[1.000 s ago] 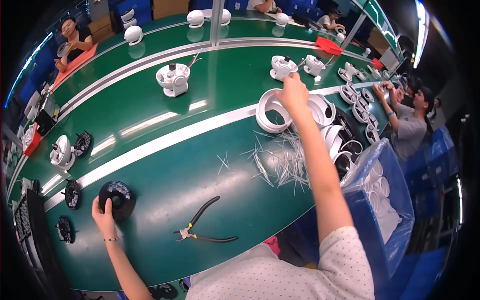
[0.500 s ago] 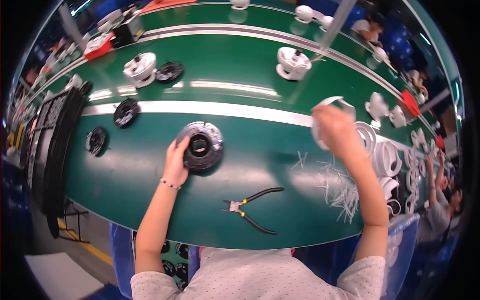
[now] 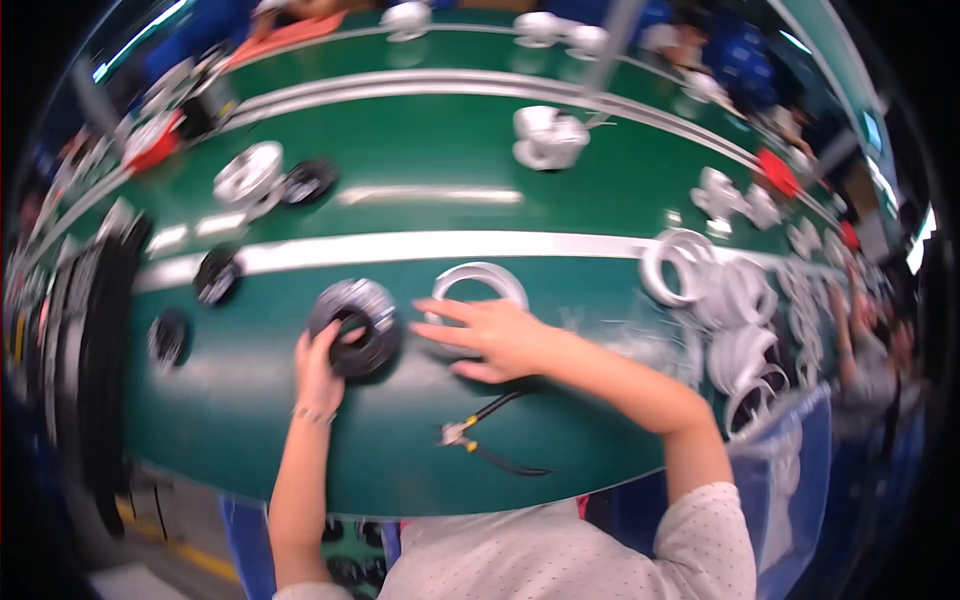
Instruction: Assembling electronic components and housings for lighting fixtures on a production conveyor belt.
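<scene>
My left hand [image 3: 318, 378] grips the near left edge of a round black part [image 3: 376, 345] with a hole in its middle, held tilted over the table. To its right is a white ring [image 3: 492, 272]. My right hand [image 3: 495, 338] reaches across the ring's near side with fingers stretched toward the black part. The hand hides the lower part of the ring, so whether the fingers touch it is unclear. Diagonal cutting pliers [image 3: 455, 434] with black handles lie spread on the table in front of me, just below the right hand.
Several white rings [image 3: 735, 300] are piled at the right, beside thin clear strips [image 3: 650, 345]. Black round parts [image 3: 217, 275] lie at the left near a dark rack [image 3: 85, 350]. White assemblies [image 3: 550, 138] stand on the green surface [image 3: 420, 160] beyond the pale strip. Other people work farther off.
My right hand has come left from the ring pile with a white ring, which is now beside the black part; its fingers have spread. The whole view has shifted, and the left hand keeps its hold.
</scene>
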